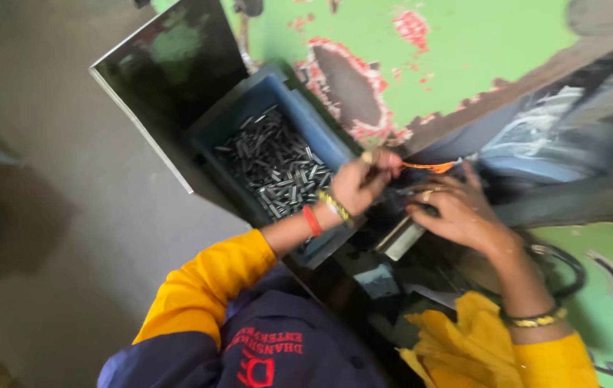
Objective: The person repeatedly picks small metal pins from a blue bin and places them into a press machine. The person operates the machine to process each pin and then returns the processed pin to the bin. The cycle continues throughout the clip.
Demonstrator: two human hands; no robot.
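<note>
Pinching an orange tool (432, 167), the left hand (360, 183) hovers beside a blue bin (321, 133) (right hand (457, 212) spread flat).

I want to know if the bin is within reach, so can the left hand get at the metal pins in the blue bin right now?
Probably yes. The left hand is at the bin's near edge, right beside the pins, and the bin is open on top with nothing over them. The hand seems to grip a thin orange-tipped tool, which could hamper picking.

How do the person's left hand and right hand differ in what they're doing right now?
The left hand is curled over the edge of the blue plastic bin of small dark metal pins, pinching a thin orange tool; the right hand lies spread, palm down, on the dark machine bed. The left wrist has a red band, the right none. Both wear gold bangles.
</note>
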